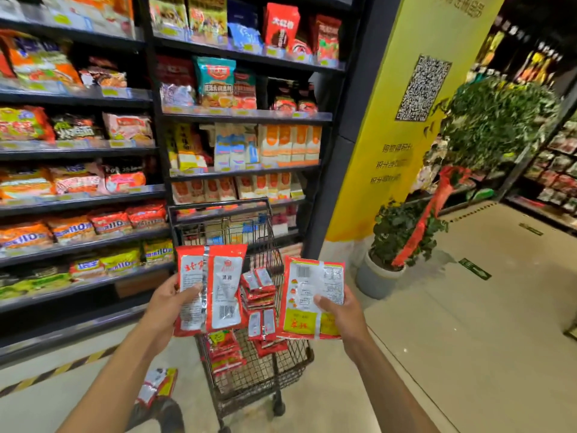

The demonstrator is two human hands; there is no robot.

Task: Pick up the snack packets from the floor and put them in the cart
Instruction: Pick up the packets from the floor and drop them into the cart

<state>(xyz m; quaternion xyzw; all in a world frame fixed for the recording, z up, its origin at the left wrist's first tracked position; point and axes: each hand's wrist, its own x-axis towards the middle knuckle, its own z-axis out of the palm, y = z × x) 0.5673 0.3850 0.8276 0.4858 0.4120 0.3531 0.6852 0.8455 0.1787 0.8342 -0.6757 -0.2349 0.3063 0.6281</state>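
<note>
My left hand (170, 303) grips a red and silver snack packet (215, 285) by its left edge, held above the near left side of the black wire cart (265, 373). My right hand (342, 310) pinches a second red packet (307, 295) with a yellow panel, thumb on its face, over the cart's right rim. Several red packets (259, 292) lie piled inside the cart. One more packet (157, 385) lies on the floor left of the cart, near my shoe.
Tall shelves (78, 151) stocked with noodle and snack bags run along the left and behind the cart. A yellow pillar (399, 135) stands to the right, with a potted plant (393, 245) at its foot. Pale floor tiles (468, 323) spread right of the cart.
</note>
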